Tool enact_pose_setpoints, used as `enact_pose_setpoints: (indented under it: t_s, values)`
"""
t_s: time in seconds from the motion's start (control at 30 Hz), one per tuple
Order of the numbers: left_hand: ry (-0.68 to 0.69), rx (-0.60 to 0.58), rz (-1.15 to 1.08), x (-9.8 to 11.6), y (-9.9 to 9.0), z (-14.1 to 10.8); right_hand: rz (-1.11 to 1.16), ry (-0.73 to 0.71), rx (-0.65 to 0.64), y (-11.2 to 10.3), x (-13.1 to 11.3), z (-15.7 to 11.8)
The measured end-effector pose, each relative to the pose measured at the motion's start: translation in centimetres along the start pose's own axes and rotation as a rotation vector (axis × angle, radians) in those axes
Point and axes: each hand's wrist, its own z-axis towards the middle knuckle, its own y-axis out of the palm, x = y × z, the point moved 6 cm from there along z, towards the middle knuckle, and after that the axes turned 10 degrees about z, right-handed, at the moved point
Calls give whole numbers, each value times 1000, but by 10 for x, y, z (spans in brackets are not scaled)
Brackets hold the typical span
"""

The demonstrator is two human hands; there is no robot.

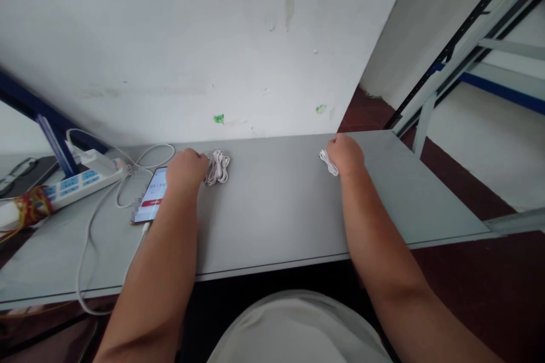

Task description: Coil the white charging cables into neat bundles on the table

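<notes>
On the grey tabletop, several coiled white cables point(218, 168) lie side by side in a small group. My left hand point(187, 168) is closed at the left edge of that group, its fingertips against the nearest coil and partly hidden from me. Farther right, my right hand point(346, 153) is closed at a single coiled white cable point(329, 163), which sticks out to the left from under the fingers. The back of the hand hides how the thumb and fingers grip it.
A phone point(151, 197) with a lit screen lies beside my left forearm, a white charging cord point(88, 232) running from it. A power strip point(72, 184) with a plugged-in adapter sits at the left. Behind the table point(272, 221) stands a white wall; metal shelving frames flank it.
</notes>
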Motion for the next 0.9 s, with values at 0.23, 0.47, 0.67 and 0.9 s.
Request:
enact_pose_setpoints:
  t_s: [0.23,0.47,0.67,0.9]
  values:
    - [512,213,-353,71,-18,-46,-106,46,-234,27,11,0]
    - [994,-122,-405,122,24,-85,-142,-22,-310,39,1,-10]
    - [934,-149,-448,124,28,-84,202,-275,-255,54,-55,-44]
    - [688,-256,-674,117,33,-74,581,-380,-425,80,-93,-90]
